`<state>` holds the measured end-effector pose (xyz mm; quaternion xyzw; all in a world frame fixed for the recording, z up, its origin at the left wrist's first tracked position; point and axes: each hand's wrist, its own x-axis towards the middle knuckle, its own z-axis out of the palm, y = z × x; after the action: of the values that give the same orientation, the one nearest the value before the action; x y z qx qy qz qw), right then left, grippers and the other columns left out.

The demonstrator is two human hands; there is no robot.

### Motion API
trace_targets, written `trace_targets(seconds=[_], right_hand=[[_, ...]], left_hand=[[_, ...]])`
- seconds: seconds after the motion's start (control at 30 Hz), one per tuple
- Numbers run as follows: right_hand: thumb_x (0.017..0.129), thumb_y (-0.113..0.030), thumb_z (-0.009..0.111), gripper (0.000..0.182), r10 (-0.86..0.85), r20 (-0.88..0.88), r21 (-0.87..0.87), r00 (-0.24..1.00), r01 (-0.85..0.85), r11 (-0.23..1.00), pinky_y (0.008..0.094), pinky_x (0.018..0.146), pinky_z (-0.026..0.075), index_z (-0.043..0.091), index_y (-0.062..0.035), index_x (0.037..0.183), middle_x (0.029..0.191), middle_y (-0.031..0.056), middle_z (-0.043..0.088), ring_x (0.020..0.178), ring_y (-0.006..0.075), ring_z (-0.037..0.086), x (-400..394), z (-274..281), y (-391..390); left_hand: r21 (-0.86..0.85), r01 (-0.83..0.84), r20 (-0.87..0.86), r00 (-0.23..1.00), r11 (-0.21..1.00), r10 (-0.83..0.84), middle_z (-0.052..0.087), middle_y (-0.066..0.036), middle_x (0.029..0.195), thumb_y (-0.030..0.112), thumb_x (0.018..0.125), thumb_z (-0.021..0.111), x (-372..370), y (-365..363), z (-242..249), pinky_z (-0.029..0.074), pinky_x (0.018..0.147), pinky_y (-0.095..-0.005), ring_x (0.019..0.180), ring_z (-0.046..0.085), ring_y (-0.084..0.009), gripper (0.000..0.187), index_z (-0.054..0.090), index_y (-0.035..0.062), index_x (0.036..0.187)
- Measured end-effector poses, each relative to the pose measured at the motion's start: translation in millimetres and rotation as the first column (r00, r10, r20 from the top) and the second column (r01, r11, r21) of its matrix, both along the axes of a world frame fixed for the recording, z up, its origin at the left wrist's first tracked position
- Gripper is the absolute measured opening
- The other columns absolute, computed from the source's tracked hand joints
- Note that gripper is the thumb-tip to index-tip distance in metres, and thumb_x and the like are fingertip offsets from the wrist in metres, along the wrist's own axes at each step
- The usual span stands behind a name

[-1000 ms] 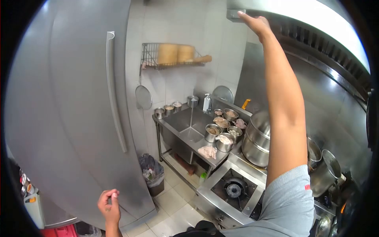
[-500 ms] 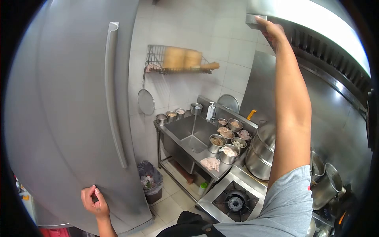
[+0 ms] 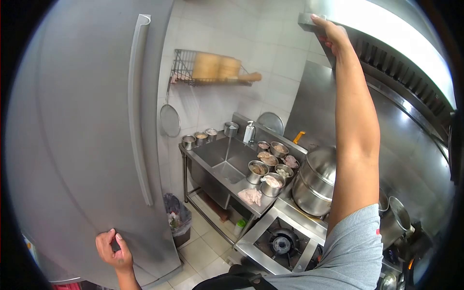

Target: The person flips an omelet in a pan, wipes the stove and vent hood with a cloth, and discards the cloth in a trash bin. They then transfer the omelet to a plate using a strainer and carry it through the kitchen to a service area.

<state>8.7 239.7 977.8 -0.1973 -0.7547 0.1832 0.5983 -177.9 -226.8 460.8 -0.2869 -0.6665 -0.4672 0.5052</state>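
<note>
My right hand [image 3: 333, 36] is raised at the top, its fingers closed round the corner of the steel range hood [image 3: 307, 20]. Low on the left, my left hand [image 3: 115, 249] is in front of the grey refrigerator door [image 3: 87, 145], thumb and fingertips curled close together. Whether anything small lies between those fingers is hidden. The door's long vertical handle [image 3: 140, 111] is above and right of that hand.
A steel sink [image 3: 205, 154] stands against the wall beside several metal pots of food. A gas burner [image 3: 282, 244], a large steamer pot [image 3: 314, 193] and a lined bin [image 3: 178, 217] are nearer. A wire rack [image 3: 183, 63] hangs above.
The view has shifted slightly, so the sink, rack and stove appear further left. My right hand stays at the hood, and my left hand keeps its curled shape near the door.
</note>
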Motion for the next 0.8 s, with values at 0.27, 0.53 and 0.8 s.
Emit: trace_targets(seconds=[0.27,0.53,0.8], right_hand=[[0.065,-0.053,0.074,0.069,0.06,-0.049,0.043,0.997,-0.058,0.997,0.0252,0.063,0.036,0.062,-0.0012,0.108,0.094,0.0067,0.062,0.08,0.0163,0.055,-7,8,-16],[0.074,-0.041,0.071,0.055,0.133,0.0,-0.11,0.991,-0.132,0.985,0.039,0.088,0.041,0.063,-0.0015,0.111,0.11,0.0198,0.062,0.104,0.0326,0.057,-31,-20,-70],[0.073,-0.041,0.071,0.045,0.341,-0.024,-0.223,0.94,-0.337,0.915,0.0317,0.072,0.042,0.067,-0.0006,0.093,0.09,0.013,0.065,0.083,0.0213,0.058,-123,-187,-50]], left_hand=[[-0.006,0.036,0.048,0.998,0.999,-0.036,0.054,-0.011,0.076,-0.002,0.074,0.06,1,-3,1,0.041,0.058,-0.032,0.067,0.05,-0.0237,0.017,0.06,-0.0006,0.091],[-0.037,0.039,0.086,0.996,0.999,-0.036,0.056,-0.013,0.077,-0.002,0.073,0.061,2,-9,3,0.042,0.062,-0.0355,0.07,0.052,-0.0276,0.021,0.061,0.0024,0.093],[-0.131,0.089,0.178,0.982,0.987,-0.065,0.056,-0.011,0.083,-0.001,0.074,0.061,5,-12,0,0.044,0.068,-0.0362,0.078,0.054,-0.0262,0.017,0.063,0.0039,0.09]])
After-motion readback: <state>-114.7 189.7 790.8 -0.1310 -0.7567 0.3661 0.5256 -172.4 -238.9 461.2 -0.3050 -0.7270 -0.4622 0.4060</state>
